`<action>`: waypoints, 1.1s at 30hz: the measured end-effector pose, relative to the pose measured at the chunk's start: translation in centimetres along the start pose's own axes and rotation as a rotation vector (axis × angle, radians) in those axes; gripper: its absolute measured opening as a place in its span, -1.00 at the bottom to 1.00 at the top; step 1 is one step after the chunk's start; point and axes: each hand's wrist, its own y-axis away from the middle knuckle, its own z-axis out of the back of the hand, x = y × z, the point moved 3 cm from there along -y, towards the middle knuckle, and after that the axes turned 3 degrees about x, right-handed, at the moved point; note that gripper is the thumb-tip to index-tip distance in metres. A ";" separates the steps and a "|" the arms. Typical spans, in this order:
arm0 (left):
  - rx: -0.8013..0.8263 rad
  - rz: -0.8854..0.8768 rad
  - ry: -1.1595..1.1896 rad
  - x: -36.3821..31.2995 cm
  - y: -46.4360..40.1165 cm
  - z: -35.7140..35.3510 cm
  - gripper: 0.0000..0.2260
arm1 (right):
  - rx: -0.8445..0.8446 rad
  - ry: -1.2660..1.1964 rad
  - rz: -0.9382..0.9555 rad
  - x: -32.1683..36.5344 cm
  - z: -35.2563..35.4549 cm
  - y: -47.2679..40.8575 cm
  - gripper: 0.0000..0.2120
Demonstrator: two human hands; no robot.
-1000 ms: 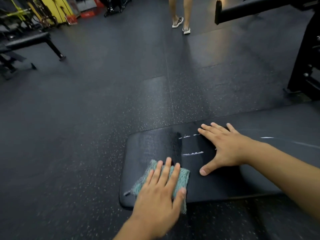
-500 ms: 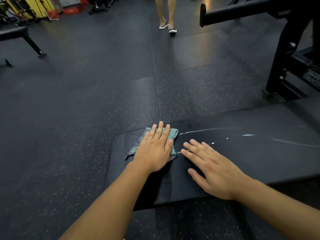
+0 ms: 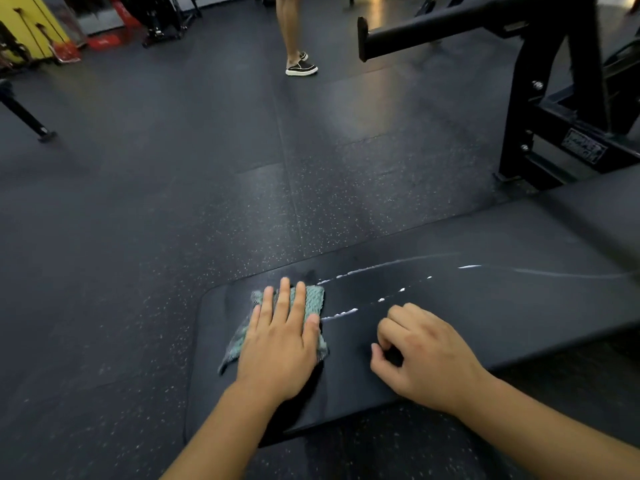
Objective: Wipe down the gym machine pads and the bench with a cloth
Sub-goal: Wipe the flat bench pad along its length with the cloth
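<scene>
Left hand (image 3: pixel 278 344), fingers flat, presses the teal cloth (image 3: pixel 311 303) onto the worktop (image 3: pixel 502 306); at its three o'clock, the right hand (image 3: pixel 426 355) rests curled, grip clenched, empty.

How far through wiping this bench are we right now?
Early on. Done: only the bench end by the cloth looks wiped. In hand: the left hand presses the cloth flat there, while the right hand rests curled on the pad, holding nothing. Left: the white streaks running right along the bench, and the machine behind it looks untouched.
</scene>
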 end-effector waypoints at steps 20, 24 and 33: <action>0.047 -0.144 -0.029 -4.9 -6.2 0.0 -0.44 | -0.022 -0.094 -0.103 -0.5 0.6 -0.3 -0.76; 0.069 -0.316 -0.060 -10.8 -6.4 -1.4 -0.41 | -0.087 -0.150 -0.066 -0.6 1.3 0.0 -0.76; 0.068 -0.168 -0.058 -4.2 -5.6 -0.1 -0.44 | -0.075 -0.156 -0.041 -0.3 1.2 -0.1 -0.75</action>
